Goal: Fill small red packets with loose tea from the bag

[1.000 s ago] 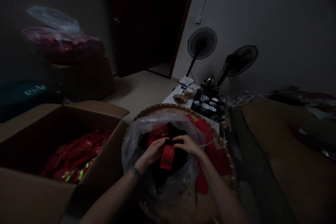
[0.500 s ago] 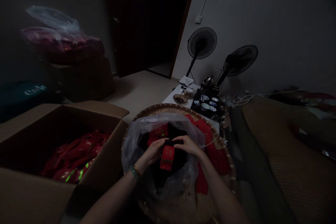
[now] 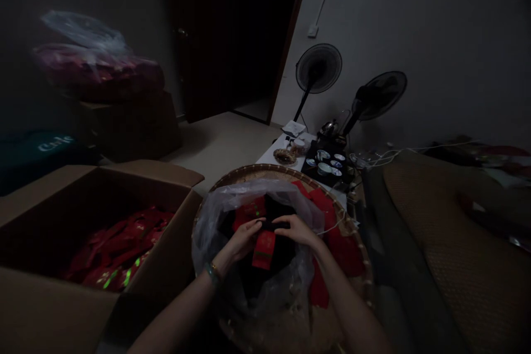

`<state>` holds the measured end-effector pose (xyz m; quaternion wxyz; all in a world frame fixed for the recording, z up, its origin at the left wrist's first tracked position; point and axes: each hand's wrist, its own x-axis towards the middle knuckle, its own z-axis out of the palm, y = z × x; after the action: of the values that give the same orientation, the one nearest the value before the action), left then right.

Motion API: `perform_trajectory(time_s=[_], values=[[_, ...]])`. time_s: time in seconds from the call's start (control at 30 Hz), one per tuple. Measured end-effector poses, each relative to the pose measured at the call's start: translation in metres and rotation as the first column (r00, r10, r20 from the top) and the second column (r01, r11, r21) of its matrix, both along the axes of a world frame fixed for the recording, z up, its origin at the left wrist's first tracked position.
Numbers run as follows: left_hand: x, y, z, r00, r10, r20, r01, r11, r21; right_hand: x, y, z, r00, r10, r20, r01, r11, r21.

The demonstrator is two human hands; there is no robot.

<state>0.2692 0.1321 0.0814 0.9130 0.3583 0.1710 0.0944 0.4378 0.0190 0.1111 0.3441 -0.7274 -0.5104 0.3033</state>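
Over a clear plastic bag (image 3: 286, 298), my left hand (image 3: 244, 239) and my right hand (image 3: 295, 228) pinch the two ends of a narrow black cloth-like piece (image 3: 269, 225). A red label with printed marks (image 3: 264, 250) hangs just below it, between the hands. Whether label and black piece are joined, I cannot tell. Dark items (image 3: 277, 207) and another red printed piece (image 3: 251, 210) lie inside the bag. The bag rests in a round woven bamboo tray (image 3: 238, 172), with flat red pieces (image 3: 342, 243) on its right side. My fingertips partly hide the black piece.
An open cardboard box (image 3: 166, 257) on the left holds many red packets (image 3: 120, 243). Beyond the tray, a tea tray with small cups (image 3: 326, 167) stands near two fans (image 3: 319, 68). A woven mat (image 3: 452, 254) lies to the right; a filled plastic bag (image 3: 99, 63) sits behind the box.
Both hands stay nearly in place, still pinching the black piece. The red label shifts very slightly; nothing else visibly moves apart from a small camera shift.
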Motion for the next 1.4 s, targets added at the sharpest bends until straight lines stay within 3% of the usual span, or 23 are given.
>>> perform_trajectory(time_s=[0.17,0.33,0.47,0.63,0.77,0.97,1.1,1.3,1.4], values=[[-0.002,-0.002,0.001,0.996,-0.085,-0.005,0.085,0.993,0.087,0.002,-0.004,0.001,1.000,-0.014,-0.016,0.014,1.000,0.001],[0.001,-0.001,-0.003,0.996,-0.063,-0.058,0.074,0.972,0.222,0.002,-0.009,0.009,0.988,0.017,-0.153,-0.021,0.999,-0.024],[0.003,-0.001,-0.009,0.995,-0.034,-0.098,0.060,0.961,0.270,0.011,-0.013,0.011,0.973,-0.034,-0.229,0.026,0.999,-0.036],[0.001,-0.002,-0.016,0.988,0.074,-0.134,-0.041,0.972,0.232,0.023,-0.024,0.007,0.988,-0.122,-0.091,0.122,0.993,-0.006],[-0.002,0.001,-0.015,0.967,0.185,-0.176,-0.125,0.945,0.303,0.021,-0.038,-0.002,0.998,-0.067,-0.004,0.066,0.995,-0.076],[-0.003,0.004,-0.020,0.946,0.262,-0.192,-0.184,0.919,0.349,0.017,-0.052,-0.027,0.952,-0.011,0.305,0.069,0.981,-0.180],[-0.003,0.003,-0.022,0.924,0.336,-0.182,-0.266,0.907,0.326,0.005,-0.047,-0.033,0.915,-0.078,0.396,0.122,0.989,-0.087],[-0.002,-0.001,-0.019,0.937,0.315,-0.153,-0.257,0.915,0.312,-0.049,-0.009,-0.032,0.978,-0.188,0.090,0.172,0.971,0.164],[-0.005,0.003,-0.020,0.931,0.319,-0.180,-0.262,0.923,0.283,-0.057,-0.003,-0.035,0.963,-0.269,-0.010,0.268,0.956,0.115]])
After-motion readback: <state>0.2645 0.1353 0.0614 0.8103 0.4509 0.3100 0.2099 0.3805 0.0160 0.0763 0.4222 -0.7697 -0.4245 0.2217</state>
